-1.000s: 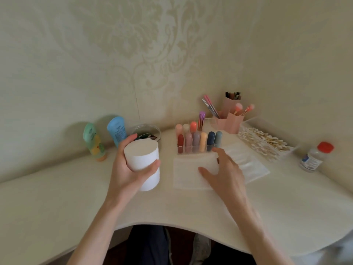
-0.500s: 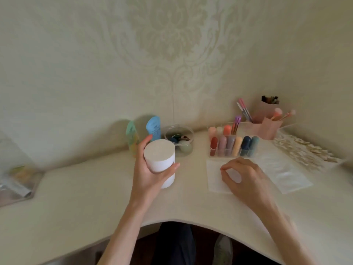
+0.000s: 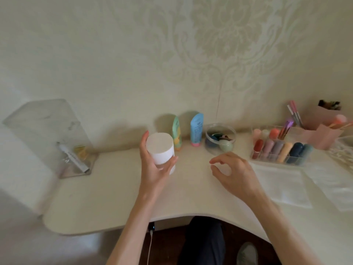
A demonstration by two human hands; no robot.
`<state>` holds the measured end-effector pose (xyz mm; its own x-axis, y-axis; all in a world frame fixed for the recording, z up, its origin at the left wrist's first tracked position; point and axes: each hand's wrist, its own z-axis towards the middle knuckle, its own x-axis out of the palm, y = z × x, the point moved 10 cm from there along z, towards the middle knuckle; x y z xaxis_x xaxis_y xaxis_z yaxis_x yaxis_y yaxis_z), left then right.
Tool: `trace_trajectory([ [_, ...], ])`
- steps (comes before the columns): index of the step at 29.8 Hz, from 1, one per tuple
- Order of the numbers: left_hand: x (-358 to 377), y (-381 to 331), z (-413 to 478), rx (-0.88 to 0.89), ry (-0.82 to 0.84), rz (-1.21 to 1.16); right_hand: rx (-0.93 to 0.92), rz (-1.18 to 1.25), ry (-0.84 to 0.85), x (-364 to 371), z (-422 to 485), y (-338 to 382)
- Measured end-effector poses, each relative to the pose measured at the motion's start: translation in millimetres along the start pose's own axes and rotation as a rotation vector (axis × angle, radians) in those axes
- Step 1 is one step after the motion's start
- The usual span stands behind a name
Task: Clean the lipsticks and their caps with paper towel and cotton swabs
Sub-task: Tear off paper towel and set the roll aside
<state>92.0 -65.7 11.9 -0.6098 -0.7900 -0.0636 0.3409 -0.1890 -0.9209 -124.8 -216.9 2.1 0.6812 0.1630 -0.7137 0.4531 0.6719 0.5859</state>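
Plainly, the pale desk (image 3: 114, 197) took up most of what we saw, curving round a person's dark-clad lap. On its far left stood a clear plastic case (image 3: 47, 131) with a marker-like tube inside. Two sheets of paper towel (image 3: 282, 186) lay flat at the right, overlapping. The left hand (image 3: 152, 173) gripped a white cylinder (image 3: 160, 148), thumb on one side and fingers wrapped round the other; we could not tell whether its base touched the desk. The right hand (image 3: 236, 175) hung beside it, between the cylinder and the towel, fingers loosely curled and holding nothing. Behind the towel sat a clear organizer (image 3: 267, 158) with the lipsticks (image 3: 284, 150) standing upright in two rows, capped. A pink holder (image 3: 324, 138) stood just right of it. Against the wall we noted a round clear tub (image 3: 211, 150), then a blue tube (image 3: 196, 129) and a green tube (image 3: 176, 132).
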Motion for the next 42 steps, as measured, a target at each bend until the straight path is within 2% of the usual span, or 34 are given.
trace_trajectory([
  [8, -10, -49, -23, 0.282, -0.145, 0.221, -0.028, 0.025, -0.001, 2, 1, 7],
  [11, -5, -77, -43, 0.449, -0.242, 0.301, -0.02, 0.023, -0.023, -8, -2, 0],
  [13, 11, -88, -59, 0.554, -0.244, 0.328, 0.001, 0.015, -0.043, -20, -6, -9],
  [16, 53, -86, -71, 0.59, -0.081, 0.307, 0.031, -0.016, -0.064, -40, -16, -25],
  [20, 126, -71, -77, 0.474, 0.22, 0.268, 0.099, -0.064, -0.115, -82, -35, -53],
  [24, 197, -68, -93, 0.435, 0.442, 0.242, 0.194, -0.1, -0.168, -129, -61, -92],
  [29, 261, -55, -116, 0.444, 0.673, 0.405, 0.313, -0.166, -0.181, -169, -89, -129],
  [36, 275, -48, -122, 0.499, 0.786, 0.465, 0.358, -0.207, -0.16, -177, -101, -148],
  [42, 276, -47, -123, 0.53, 0.791, 0.452, 0.37, -0.197, -0.158, -169, -81, -148],
])
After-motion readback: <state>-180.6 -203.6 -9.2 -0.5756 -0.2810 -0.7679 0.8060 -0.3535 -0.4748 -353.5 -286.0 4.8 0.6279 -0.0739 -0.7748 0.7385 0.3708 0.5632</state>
